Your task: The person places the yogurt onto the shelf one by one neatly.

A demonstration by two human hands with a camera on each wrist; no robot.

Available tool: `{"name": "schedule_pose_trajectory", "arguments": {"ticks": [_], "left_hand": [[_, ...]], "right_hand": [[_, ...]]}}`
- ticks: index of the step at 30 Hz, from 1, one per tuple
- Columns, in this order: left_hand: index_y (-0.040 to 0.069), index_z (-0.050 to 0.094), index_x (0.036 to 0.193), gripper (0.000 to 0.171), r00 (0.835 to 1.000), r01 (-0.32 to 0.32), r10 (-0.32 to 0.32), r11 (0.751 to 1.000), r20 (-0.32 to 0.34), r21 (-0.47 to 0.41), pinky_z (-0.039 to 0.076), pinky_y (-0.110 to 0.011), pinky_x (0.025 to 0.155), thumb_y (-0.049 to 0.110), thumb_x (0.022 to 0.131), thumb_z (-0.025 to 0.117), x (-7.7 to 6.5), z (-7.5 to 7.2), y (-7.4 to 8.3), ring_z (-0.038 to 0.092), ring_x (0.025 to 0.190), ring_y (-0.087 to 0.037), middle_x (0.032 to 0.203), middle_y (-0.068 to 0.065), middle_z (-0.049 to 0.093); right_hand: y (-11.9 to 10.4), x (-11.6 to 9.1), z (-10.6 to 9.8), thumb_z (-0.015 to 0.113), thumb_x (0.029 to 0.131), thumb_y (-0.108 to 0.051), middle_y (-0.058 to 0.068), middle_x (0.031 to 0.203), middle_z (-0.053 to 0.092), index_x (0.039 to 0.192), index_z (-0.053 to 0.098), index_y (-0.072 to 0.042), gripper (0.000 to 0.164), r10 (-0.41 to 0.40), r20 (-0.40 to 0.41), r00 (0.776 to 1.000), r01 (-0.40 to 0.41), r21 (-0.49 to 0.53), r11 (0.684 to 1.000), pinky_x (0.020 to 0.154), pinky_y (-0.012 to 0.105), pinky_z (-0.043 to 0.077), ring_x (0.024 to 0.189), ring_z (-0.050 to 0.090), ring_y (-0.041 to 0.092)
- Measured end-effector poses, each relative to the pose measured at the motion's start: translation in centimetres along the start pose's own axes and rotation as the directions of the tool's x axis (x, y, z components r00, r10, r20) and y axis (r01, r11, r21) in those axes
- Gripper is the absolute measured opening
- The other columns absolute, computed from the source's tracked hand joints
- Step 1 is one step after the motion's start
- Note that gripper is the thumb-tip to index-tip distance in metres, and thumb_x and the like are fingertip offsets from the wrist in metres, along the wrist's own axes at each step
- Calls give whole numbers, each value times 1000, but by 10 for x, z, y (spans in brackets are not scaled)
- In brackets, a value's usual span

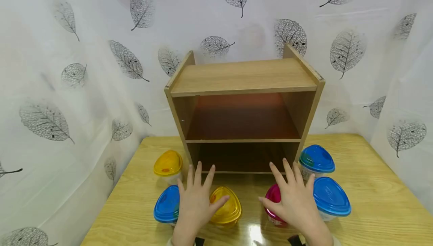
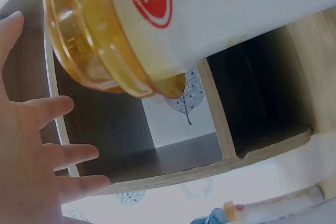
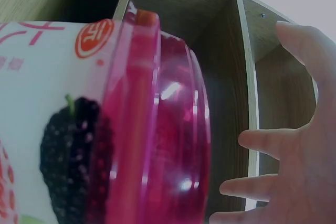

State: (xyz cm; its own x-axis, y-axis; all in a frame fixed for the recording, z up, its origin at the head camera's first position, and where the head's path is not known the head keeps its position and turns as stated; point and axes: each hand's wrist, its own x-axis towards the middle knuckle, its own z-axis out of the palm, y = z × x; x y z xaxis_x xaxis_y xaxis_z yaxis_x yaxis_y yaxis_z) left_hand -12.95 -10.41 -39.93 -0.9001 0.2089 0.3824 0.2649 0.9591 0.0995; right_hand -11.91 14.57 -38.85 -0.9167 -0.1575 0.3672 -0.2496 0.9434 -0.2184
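My left hand (image 1: 194, 202) is held with fingers spread, above a blue-lidded tub (image 1: 165, 206) and beside a yellow-lidded tub (image 1: 230, 208), both partly covered by it. The right hand (image 1: 297, 202), also spread, overlaps a pink-lidded tub (image 1: 272, 194) and lies next to a blue-lidded tub (image 1: 332, 197). Neither hand grips anything. Up close in the left wrist view, the tub with the amber lid (image 2: 86, 30) has a white printed side. A blackberry picture shows on the pink-lidded tub (image 3: 176, 103) in the right wrist view.
A wooden shelf unit (image 1: 243, 75) with two compartments stands on the table (image 1: 382, 208) beyond the hands. Another yellow-lidded tub (image 1: 168, 163) is at its left, another blue-lidded tub (image 1: 317, 159) at its right. A leaf-print curtain (image 1: 94, 13) hangs behind.
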Motion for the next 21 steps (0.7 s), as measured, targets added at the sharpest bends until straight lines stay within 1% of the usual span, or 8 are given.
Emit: {"name": "schedule_pose_trajectory", "arguments": {"ticks": [4, 7, 12, 14, 16, 19, 21], "left_hand": [[21, 37, 136, 79, 1000, -2, 2, 1000, -24, -18, 20, -65, 91, 67, 73, 48, 1, -3, 0, 21, 126, -39, 139, -17, 29], [18, 38, 135, 76, 998, -9, 7, 1000, -55, -25, 24, -63, 91, 64, 75, 50, 1, -5, 1, 25, 125, -37, 136, -17, 33], [13, 43, 131, 69, 990, -35, 31, 999, -140, -28, 33, -57, 89, 56, 79, 53, 1, -6, 0, 35, 120, -33, 130, -16, 40], [11, 46, 128, 65, 980, -54, 45, 998, -196, -40, 35, -54, 88, 52, 80, 54, 1, -5, -1, 40, 116, -32, 126, -16, 44], [8, 50, 125, 61, 963, -78, 61, 995, -261, -55, 38, -51, 86, 49, 81, 55, 1, -4, -2, 45, 111, -31, 122, -16, 48], [3, 55, 118, 55, 930, -117, 79, 990, -358, -85, 42, -48, 82, 45, 81, 56, 2, -2, -4, 51, 102, -30, 115, -16, 54], [1, 57, 114, 53, 912, -132, 83, 987, -402, -95, 45, -46, 78, 44, 83, 54, 2, -1, -5, 55, 96, -30, 110, -16, 56]], "right_hand": [[0, 0, 0, 65, 63, -62, 24, 133, 31, 131, 40, -14, 87, -20, -45, 999, 20, 10, 1000, 86, 73, 9, 121, 23, 45], [-1, 0, -1, 67, 63, -57, 23, 131, 34, 129, 42, -12, 84, -38, -94, 995, 40, 26, 999, 88, 71, 13, 120, 26, 42], [-1, -1, 0, 73, 63, -46, 22, 127, 41, 125, 47, -9, 76, -69, -186, 980, 82, 64, 995, 90, 66, 20, 117, 33, 39], [-1, -1, 1, 73, 63, -43, 21, 125, 44, 122, 50, -8, 73, -86, -233, 969, 107, 82, 991, 90, 64, 23, 115, 36, 38], [-1, -1, 2, 67, 70, -48, 20, 123, 46, 119, 52, -6, 67, -104, -285, 953, 137, 99, 986, 90, 62, 26, 113, 39, 37], [0, 0, 4, 50, 79, -57, 20, 117, 51, 113, 56, -2, 64, -137, -381, 914, 195, 116, 974, 88, 60, 30, 109, 44, 36], [1, -1, 6, 37, 84, -59, 20, 113, 54, 109, 58, -1, 67, -152, -431, 889, 222, 117, 968, 87, 58, 33, 106, 47, 35]]}}
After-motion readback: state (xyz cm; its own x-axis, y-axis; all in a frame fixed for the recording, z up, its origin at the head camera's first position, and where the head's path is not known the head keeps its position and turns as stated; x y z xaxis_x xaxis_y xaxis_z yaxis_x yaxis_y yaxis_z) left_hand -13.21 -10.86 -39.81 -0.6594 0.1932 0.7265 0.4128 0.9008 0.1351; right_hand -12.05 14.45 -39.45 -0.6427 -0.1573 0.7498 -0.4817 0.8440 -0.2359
